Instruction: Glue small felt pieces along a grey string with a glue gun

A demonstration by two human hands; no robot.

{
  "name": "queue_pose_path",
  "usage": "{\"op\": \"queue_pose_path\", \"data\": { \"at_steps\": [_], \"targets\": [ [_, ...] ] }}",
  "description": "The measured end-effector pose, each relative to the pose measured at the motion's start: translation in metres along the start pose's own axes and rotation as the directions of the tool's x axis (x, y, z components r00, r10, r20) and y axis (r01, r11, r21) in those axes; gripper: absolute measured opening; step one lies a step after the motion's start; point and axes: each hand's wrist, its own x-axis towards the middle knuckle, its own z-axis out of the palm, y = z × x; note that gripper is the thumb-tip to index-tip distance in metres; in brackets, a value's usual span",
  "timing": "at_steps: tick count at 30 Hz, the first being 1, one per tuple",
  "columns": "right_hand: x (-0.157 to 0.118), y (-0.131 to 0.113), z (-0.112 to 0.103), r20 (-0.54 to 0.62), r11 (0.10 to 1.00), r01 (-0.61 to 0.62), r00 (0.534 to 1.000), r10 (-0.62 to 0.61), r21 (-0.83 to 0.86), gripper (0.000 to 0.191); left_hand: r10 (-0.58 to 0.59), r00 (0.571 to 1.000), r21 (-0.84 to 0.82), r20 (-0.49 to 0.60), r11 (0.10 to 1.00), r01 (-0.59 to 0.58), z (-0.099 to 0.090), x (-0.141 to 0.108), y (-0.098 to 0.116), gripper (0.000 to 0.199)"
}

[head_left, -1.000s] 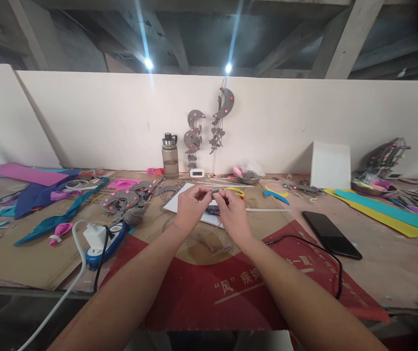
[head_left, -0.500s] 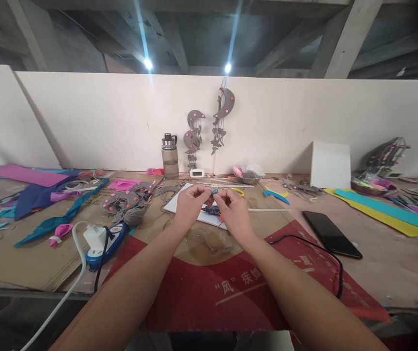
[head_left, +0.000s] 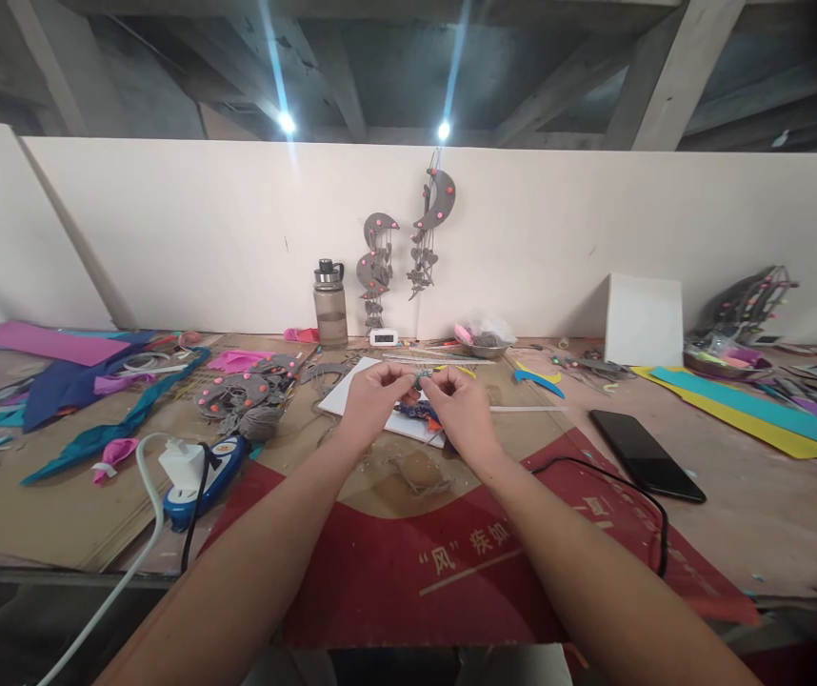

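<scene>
My left hand [head_left: 378, 395] and my right hand [head_left: 457, 405] meet over a white board [head_left: 344, 393], fingertips almost touching. Between the thumbs and forefingers is a small teal-grey piece [head_left: 421, 378], pinched from both sides; it is too small to name. Just below the fingers lies a dark blue-purple bundle with some orange [head_left: 417, 410], partly covered by my right hand. Yellow scissor-like handles [head_left: 457, 371] show behind the right fingers, and a thin white strip [head_left: 529, 409] runs off to the right.
A black phone [head_left: 646, 454] lies on the right, with a black cable [head_left: 612, 463] near it. On the left are a blue power strip [head_left: 217, 476] and grey crescent shapes [head_left: 237, 393]. A bottle [head_left: 329, 305] and a small clock [head_left: 384, 337] stand at the back.
Both hands stay together around the small piece, with slight finger movement. The right hand has tilted a little, and more of the orange below it shows.
</scene>
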Motion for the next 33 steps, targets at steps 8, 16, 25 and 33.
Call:
{"op": "queue_pose_path", "data": {
  "at_steps": [8,16,25,33],
  "targets": [
    [0.002,0.0026,-0.0003,-0.03,0.993,-0.047,0.998,0.05,0.106,0.018,0.001,1.0,0.004,0.031,1.0,-0.001,-0.0013,0.0012,-0.0007,0.019],
    [0.0031,0.0042,-0.0003,0.022,0.996,-0.033,0.999,0.031,0.088,0.018,-0.005,0.998,0.045,0.07,0.999,0.002,-0.0033,0.0019,0.002,0.016],
    [0.0042,0.0087,0.0013,0.0,0.998,-0.052,0.999,0.052,0.043,0.019,-0.063,0.991,-0.034,0.121,0.997,0.068,-0.0026,0.004,-0.0009,0.023],
    [0.0025,0.0089,0.0051,0.003,0.996,-0.045,0.999,0.045,0.071,0.019,-0.143,0.988,-0.135,0.06,0.979,0.15,0.0031,0.0035,-0.0028,0.022]
  ]
}}
